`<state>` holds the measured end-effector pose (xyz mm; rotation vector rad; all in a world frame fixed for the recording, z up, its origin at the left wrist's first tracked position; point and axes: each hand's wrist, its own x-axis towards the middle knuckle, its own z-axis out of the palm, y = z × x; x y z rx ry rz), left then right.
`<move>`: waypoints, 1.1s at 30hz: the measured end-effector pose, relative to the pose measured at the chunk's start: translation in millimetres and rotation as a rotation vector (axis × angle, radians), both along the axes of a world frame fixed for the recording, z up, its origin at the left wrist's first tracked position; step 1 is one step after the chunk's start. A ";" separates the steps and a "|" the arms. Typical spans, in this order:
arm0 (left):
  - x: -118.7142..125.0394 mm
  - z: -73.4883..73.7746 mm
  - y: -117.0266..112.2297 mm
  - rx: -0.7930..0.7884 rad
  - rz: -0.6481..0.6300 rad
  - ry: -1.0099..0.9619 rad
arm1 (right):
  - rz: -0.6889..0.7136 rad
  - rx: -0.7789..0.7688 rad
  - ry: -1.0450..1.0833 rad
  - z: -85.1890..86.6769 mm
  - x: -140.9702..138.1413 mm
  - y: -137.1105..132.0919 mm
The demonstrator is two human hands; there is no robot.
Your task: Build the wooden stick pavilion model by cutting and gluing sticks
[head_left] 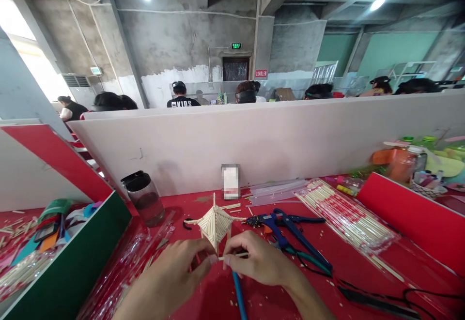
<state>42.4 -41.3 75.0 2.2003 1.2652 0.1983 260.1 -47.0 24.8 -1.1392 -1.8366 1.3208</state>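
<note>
A small pavilion-like model of thin wooden sticks point(215, 220), with a pointed top and outstretched corners, stands in front of me on the red table. My left hand point(178, 266) reaches its near corner, thumb and forefinger closed together there; what they grip is mostly hidden. In my right hand point(256, 259) a short wooden stick point(221, 258) is pinched, its end pointing toward the left fingertips at the model's near corner. Below the right fingers lies a blue rod point(239, 293). Just right of the model are a blue glue gun point(271, 224) and a long-handled blue and green tool point(307, 245).
A dark-lidded tumbler point(145, 201) stands at back left. Bagged wooden sticks point(348, 213) lie on the right, near a black cable point(417, 293). A green divider point(72, 262) and a red one point(410, 223) flank the table point(203, 300). Several people sit beyond the pale partition point(290, 136).
</note>
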 end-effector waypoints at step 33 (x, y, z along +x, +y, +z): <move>23.2 -2.0 -8.6 -0.028 -0.051 0.163 | 0.124 0.131 -0.144 -0.8 4.3 -0.7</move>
